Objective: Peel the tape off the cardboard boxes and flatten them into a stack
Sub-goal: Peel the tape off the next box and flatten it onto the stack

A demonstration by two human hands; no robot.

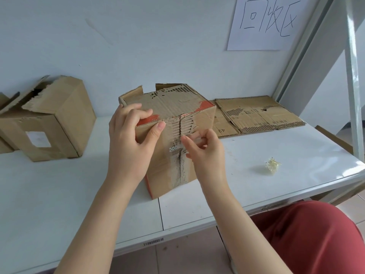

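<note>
White tabletop (59,194); wall sign (264,22) "回收区"; left hand (130,143) grips centre box (177,107), right hand (205,153) pinches tape (174,148); flattened cardboard (256,115) "42", rear edge

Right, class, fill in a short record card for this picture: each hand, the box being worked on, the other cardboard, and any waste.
Left hand: grips the middle box at its top front edge
Right hand: pinches tape on the front seam
Middle box: upright on the table, not flattened
Other cardboard: flattened cardboard back right; left box standing
Waste: ball of tape, right side
</note>
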